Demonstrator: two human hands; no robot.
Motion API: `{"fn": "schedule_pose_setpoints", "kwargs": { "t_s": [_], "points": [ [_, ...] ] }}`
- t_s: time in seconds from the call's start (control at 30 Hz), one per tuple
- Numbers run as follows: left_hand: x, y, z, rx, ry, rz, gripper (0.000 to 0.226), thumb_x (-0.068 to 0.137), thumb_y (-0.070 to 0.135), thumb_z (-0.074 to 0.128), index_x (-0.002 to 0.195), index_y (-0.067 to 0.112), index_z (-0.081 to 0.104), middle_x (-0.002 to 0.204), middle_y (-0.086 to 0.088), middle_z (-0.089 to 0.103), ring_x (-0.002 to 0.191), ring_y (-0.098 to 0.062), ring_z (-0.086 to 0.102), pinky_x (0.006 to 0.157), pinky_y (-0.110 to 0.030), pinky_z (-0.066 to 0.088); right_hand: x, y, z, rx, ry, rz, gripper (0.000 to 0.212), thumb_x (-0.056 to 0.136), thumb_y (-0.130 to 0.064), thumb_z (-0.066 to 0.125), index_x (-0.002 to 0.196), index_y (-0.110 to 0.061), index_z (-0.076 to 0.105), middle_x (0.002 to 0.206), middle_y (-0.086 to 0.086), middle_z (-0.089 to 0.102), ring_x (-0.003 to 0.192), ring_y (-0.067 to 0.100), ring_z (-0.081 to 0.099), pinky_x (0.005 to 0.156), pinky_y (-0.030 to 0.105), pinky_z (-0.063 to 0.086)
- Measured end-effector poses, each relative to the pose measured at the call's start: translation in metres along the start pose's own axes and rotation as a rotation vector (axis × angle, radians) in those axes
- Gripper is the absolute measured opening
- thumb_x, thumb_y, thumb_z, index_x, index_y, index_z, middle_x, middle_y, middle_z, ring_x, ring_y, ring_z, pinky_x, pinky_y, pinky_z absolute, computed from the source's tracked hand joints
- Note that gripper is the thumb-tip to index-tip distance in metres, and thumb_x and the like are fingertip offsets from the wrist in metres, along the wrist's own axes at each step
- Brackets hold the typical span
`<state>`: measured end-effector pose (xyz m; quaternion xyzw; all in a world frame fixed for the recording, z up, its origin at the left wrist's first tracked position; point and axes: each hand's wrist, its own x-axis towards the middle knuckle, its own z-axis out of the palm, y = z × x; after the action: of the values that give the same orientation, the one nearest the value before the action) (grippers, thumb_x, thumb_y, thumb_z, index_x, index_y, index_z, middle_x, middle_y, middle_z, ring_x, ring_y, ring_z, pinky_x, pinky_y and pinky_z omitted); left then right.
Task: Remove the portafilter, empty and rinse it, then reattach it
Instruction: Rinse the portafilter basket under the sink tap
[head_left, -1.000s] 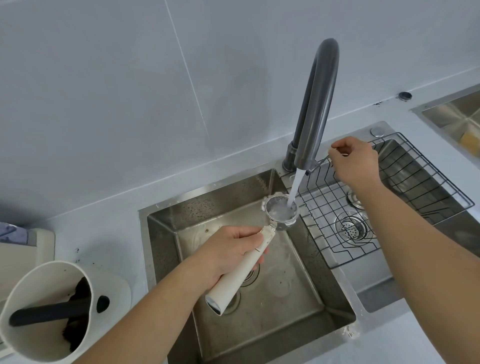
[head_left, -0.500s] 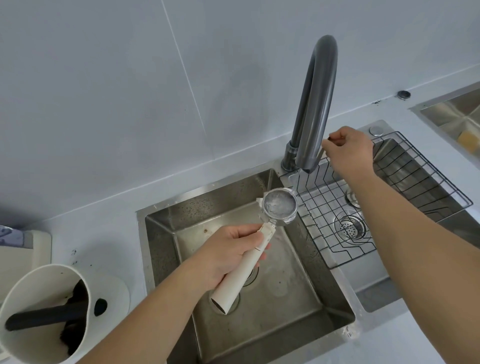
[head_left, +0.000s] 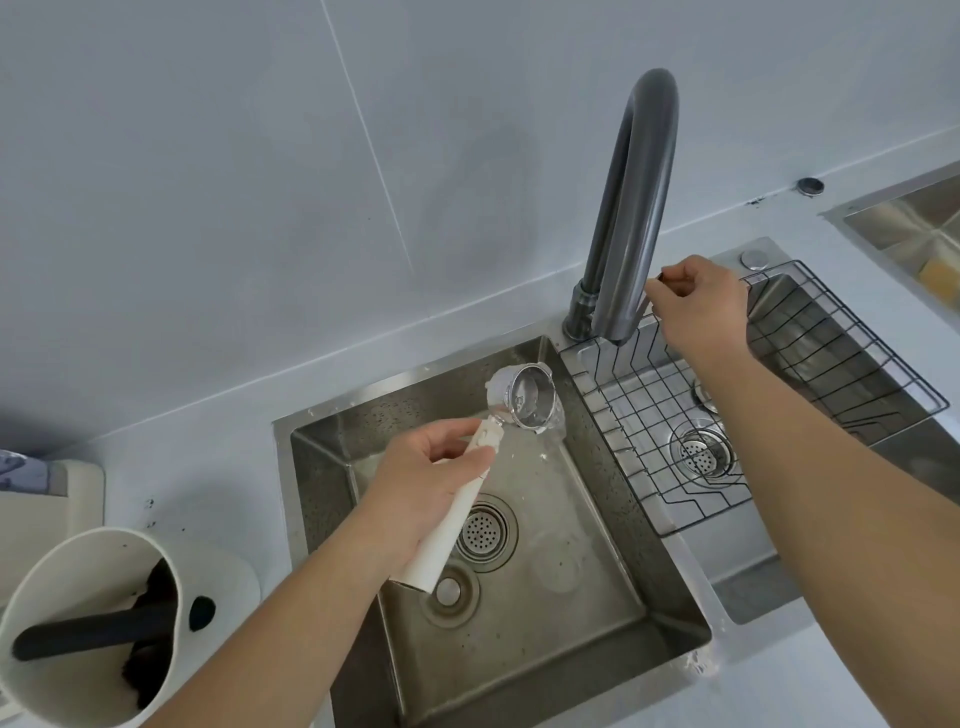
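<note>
My left hand (head_left: 431, 483) grips the white handle of the portafilter (head_left: 524, 400) over the left sink basin (head_left: 587, 613). Its metal basket is tipped to the right, and water spills out of it into the basin. My right hand (head_left: 698, 312) is closed on the tap lever, just right of the dark grey curved faucet (head_left: 634, 208). The lever itself is mostly hidden by my fingers. No water comes from the spout.
A wire rack (head_left: 779, 405) sits in the right basin over a drain strainer (head_left: 701, 454). A white knock box (head_left: 93, 629) with a black bar and coffee grounds stands at the lower left on the counter. Another steel basin (head_left: 914, 223) is at the far right.
The water stream from the faucet stopped. My left hand tilted the portafilter from level to tipped rightward, pouring its water out. My right hand stayed at the tap lever.
</note>
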<state>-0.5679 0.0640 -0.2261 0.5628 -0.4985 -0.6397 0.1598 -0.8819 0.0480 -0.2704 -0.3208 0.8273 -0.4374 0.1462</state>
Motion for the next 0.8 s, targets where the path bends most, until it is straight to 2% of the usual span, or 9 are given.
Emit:
{"fn": "schedule_pose_setpoints", "kwargs": {
  "t_s": [0.13, 0.23, 0.47, 0.6, 0.7, 0.8],
  "points": [
    [-0.002, 0.007, -0.006, 0.096, 0.045, 0.066, 0.028, 0.080, 0.014, 0.076, 0.100, 0.034, 0.074, 0.093, 0.002, 0.076, 0.066, -0.010, 0.065, 0.054, -0.024, 0.050, -0.002, 0.001, 0.000, 0.009, 0.004, 0.006, 0.018, 0.088, -0.024, 0.066, 0.100, -0.010, 0.067, 0.086, 0.004, 0.069, 0.075, 0.017, 0.062, 0.057, 0.016, 0.041],
    [-0.002, 0.011, -0.009, 0.129, 0.072, 0.099, 0.030, 0.078, 0.015, 0.078, 0.099, 0.035, 0.073, 0.092, 0.002, 0.076, 0.067, -0.010, 0.063, 0.062, -0.026, 0.049, -0.002, 0.000, 0.001, 0.015, 0.001, 0.014, 0.017, 0.087, -0.025, 0.066, 0.098, -0.011, 0.066, 0.085, 0.003, 0.070, 0.073, 0.016, 0.062, 0.058, 0.018, 0.042],
    [-0.002, 0.014, -0.015, 0.216, 0.111, 0.196, 0.033, 0.072, 0.014, 0.082, 0.093, 0.037, 0.072, 0.084, 0.007, 0.076, 0.070, -0.010, 0.066, 0.064, -0.025, 0.049, -0.003, -0.002, -0.001, -0.023, -0.003, 0.003, 0.019, 0.088, -0.024, 0.066, 0.103, -0.012, 0.067, 0.087, 0.001, 0.069, 0.075, 0.014, 0.061, 0.057, 0.016, 0.041],
    [0.001, 0.012, -0.018, 0.327, 0.142, 0.297, 0.034, 0.067, 0.012, 0.084, 0.089, 0.035, 0.071, 0.082, 0.008, 0.073, 0.078, -0.011, 0.068, 0.071, -0.026, 0.055, -0.002, -0.003, -0.002, -0.042, -0.005, 0.010, 0.022, 0.088, -0.026, 0.066, 0.105, -0.013, 0.067, 0.089, -0.001, 0.068, 0.080, 0.015, 0.062, 0.068, 0.023, 0.045],
    [0.001, 0.013, -0.018, 0.431, 0.166, 0.365, 0.035, 0.069, 0.009, 0.083, 0.090, 0.034, 0.070, 0.084, 0.010, 0.070, 0.077, -0.005, 0.063, 0.064, -0.013, 0.051, -0.002, -0.003, -0.002, -0.055, -0.002, 0.005, 0.022, 0.088, -0.027, 0.066, 0.105, -0.013, 0.067, 0.088, -0.001, 0.067, 0.081, 0.017, 0.062, 0.071, 0.025, 0.044],
    [0.002, 0.013, -0.018, 0.464, 0.189, 0.434, 0.037, 0.070, 0.005, 0.080, 0.089, 0.035, 0.070, 0.082, 0.010, 0.068, 0.078, -0.005, 0.060, 0.061, -0.011, 0.049, -0.002, -0.002, -0.002, -0.063, -0.001, -0.005, 0.023, 0.088, -0.027, 0.065, 0.105, -0.012, 0.067, 0.088, -0.001, 0.067, 0.082, 0.016, 0.061, 0.071, 0.024, 0.043]
  ]
}}
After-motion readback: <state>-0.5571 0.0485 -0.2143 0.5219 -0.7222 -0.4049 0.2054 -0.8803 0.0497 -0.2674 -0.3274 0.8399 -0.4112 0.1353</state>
